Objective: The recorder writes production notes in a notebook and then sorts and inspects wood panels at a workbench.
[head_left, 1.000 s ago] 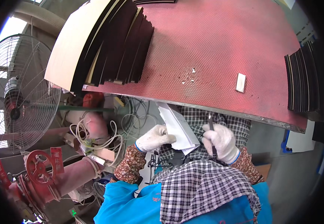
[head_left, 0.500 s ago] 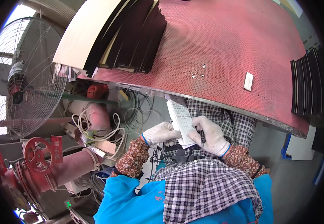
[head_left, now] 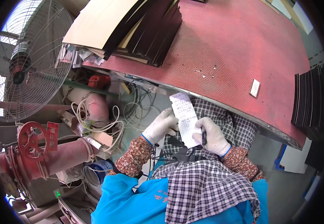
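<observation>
A narrow notepad (head_left: 184,118) with lined, handwritten pages lies tilted over my lap, just off the bench's front edge. My left hand (head_left: 159,127), in a white knit glove with a blue cuff, is closed at the pad's left edge, fingers curled against it; its fingertips are partly hidden. On the other side, my right hand (head_left: 213,138), gloved alike, grips a black pen (head_left: 203,135) that stands nearly upright. Its thumb and fingertips also touch the pad's right edge.
Ahead stretches a red textured bench (head_left: 221,44), carrying stacked dark-edged boards (head_left: 147,33), a small white block (head_left: 255,88) and scraps. More dark strips (head_left: 308,99) stand at right. To my left are a caged fan (head_left: 24,67), a red valve wheel (head_left: 34,140) and coiled cables (head_left: 113,125).
The notepad now shows a different handwritten page, lying flatter. My left hand has moved up along its left edge. My right hand still holds the pen. The view has shifted slightly.
</observation>
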Demonstrator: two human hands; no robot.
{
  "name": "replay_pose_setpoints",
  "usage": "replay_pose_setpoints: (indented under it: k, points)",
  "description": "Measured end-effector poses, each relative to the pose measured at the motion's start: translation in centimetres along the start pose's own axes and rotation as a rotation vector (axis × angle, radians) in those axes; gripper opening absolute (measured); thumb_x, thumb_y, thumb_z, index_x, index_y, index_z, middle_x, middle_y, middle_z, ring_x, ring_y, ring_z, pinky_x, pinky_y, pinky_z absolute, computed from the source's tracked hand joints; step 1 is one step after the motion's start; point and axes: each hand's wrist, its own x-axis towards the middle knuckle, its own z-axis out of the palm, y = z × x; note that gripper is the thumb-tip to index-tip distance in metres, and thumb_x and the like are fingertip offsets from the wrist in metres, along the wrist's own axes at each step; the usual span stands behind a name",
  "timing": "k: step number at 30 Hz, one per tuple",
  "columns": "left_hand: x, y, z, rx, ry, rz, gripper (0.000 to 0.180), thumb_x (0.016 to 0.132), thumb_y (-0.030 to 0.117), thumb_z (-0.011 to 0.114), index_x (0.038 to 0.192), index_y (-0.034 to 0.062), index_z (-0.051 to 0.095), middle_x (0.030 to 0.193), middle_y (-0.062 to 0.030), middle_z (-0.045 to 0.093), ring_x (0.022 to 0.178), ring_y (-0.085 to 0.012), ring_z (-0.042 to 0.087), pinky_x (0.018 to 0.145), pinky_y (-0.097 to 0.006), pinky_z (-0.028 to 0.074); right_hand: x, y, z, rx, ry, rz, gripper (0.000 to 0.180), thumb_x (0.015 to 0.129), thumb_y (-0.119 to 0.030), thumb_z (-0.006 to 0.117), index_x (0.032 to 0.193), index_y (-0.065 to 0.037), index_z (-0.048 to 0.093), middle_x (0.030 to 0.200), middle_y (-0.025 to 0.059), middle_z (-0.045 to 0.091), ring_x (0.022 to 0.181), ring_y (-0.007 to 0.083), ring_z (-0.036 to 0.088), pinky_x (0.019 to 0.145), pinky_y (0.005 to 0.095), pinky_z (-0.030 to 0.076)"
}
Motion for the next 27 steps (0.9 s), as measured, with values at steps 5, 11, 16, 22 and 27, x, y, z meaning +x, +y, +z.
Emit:
replay_pose_setpoints:
  k: [5, 11, 16, 22, 27]
  points:
    - [2.2, -2.6, -1.0, -0.288, 0.002, 0.030, 0.033, 0.106, 0.020, 0.067, 0.131, -0.0004, 0.060, 0.099, -0.0017, 0.070, 0.073, -0.0042, 0.066, 0.055, -0.016, 0.052, -0.1, 0.4, 0.0, 0.027, -0.061, -0.032, 0.037, 0.088, -0.012, 0.084, 0.117, -0.007, 0.062, 0.106, 0.0103, 0.064, 0.093, 0.0259, 0.068, 0.084, 0.0379, 0.057]
    - [-0.1, -2.2, -0.9, -0.266, -0.036, 0.147, 0.027, 0.105, 0.019, 0.071, 0.125, 0.0020, 0.065, 0.099, -0.0009, 0.073, 0.073, -0.0037, 0.066, 0.059, -0.017, 0.053, -1.1, -0.1, -0.5, 0.010, -0.032, -0.141, 0.035, 0.088, -0.014, 0.086, 0.115, -0.007, 0.065, 0.099, 0.0098, 0.064, 0.087, 0.0264, 0.069, 0.078, 0.0367, 0.058]
    - [-1.7, -0.9, -0.2, -0.181, -0.026, 0.197, 0.033, 0.104, 0.020, 0.072, 0.131, 0.0018, 0.064, 0.102, -0.0003, 0.073, 0.077, -0.0039, 0.065, 0.068, -0.020, 0.056, -1.8, 0.2, 0.2, 0.043, 0.017, -0.231, 0.033, 0.089, -0.013, 0.085, 0.116, -0.009, 0.067, 0.095, 0.0091, 0.063, 0.083, 0.0268, 0.068, 0.075, 0.0370, 0.057]
    - [-1.5, 0.6, 1.2, 0.056, -0.116, 0.179, 0.037, 0.104, 0.022, 0.070, 0.134, 0.0016, 0.063, 0.103, 0.0009, 0.070, 0.082, -0.0044, 0.061, 0.072, -0.023, 0.054, -2.4, 0.6, 0.7, 0.065, 0.130, -0.245, 0.033, 0.089, -0.010, 0.084, 0.117, -0.009, 0.067, 0.092, 0.0096, 0.062, 0.081, 0.0278, 0.067, 0.073, 0.0363, 0.057]
    - [-0.7, 1.7, 3.2, 0.184, -0.244, 0.159, 0.038, 0.104, 0.023, 0.069, 0.134, -0.0006, 0.064, 0.108, 0.0000, 0.071, 0.088, -0.0059, 0.061, 0.079, -0.025, 0.053, -4.1, 1.9, -0.1, -0.045, 0.227, -0.245, 0.035, 0.088, -0.010, 0.086, 0.117, -0.010, 0.067, 0.090, 0.0095, 0.062, 0.075, 0.0268, 0.066, 0.068, 0.0371, 0.056]
